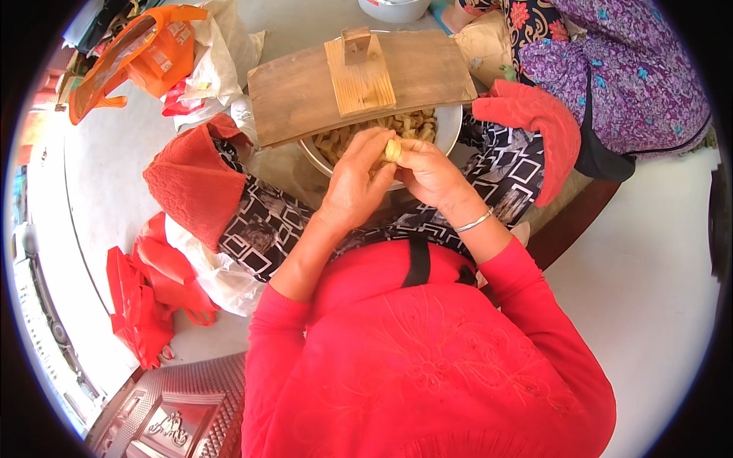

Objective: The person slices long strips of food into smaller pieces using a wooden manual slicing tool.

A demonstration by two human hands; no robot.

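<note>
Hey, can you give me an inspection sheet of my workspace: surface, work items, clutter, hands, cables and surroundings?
Surface: a wooden board spans above a round basin; a lighter wooden block sits on the board.
Work items: light brown pieces in the basin; a small yellow piece held above it.
Clutter: an orange bag upper left; a red bag and white plastic lower left.
Hands: left hand and right hand meet, fingers closed on the yellow piece.
Cables: nothing seen.
Surroundings: pale floor; another person in patterned clothing, upper right.
</note>
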